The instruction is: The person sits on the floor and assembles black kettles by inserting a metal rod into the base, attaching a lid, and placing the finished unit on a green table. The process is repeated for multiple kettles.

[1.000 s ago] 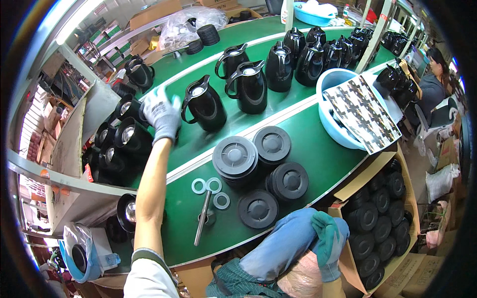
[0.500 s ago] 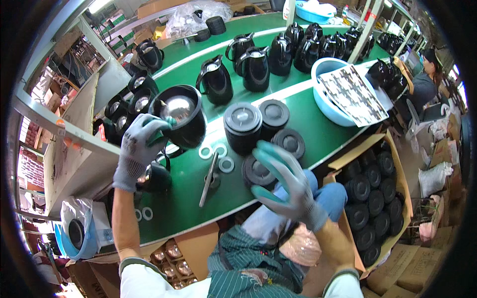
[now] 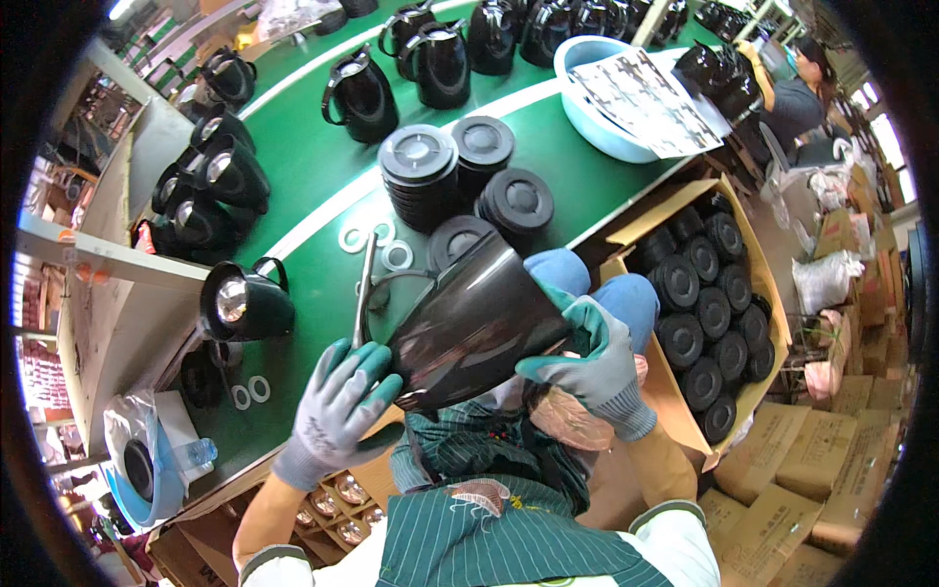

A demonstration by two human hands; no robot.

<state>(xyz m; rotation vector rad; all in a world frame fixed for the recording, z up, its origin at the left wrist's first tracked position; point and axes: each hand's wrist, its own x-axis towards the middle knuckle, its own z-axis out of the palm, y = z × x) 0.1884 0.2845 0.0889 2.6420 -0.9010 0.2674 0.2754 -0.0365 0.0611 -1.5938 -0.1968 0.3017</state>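
Note:
Tilted on its side over the near edge of the green bench, a glossy black jug body (image 3: 474,328) lies between my two gloved hands. Its handle points up and left. My left hand (image 3: 337,406), in a grey glove with teal fingertips, supports the narrower left end. The wide right end is gripped at its rim by my right hand (image 3: 592,367). Just beyond the jug, a metal rod (image 3: 366,293) lies by white rings (image 3: 396,254). Stacked black round discs (image 3: 419,161) stand behind them.
A blue basin (image 3: 597,117) holding a patterned sheet sits at the back right. Finished-looking black jugs (image 3: 362,98) line the far side. At my right is a carton of black discs (image 3: 714,313); another jug body (image 3: 246,301) rests at left. A co-worker (image 3: 792,93) sits far right.
The jug body has come from the left of the bench to in front of me, turned onto its side. My right hand, empty before, now grips it. My view has shifted.

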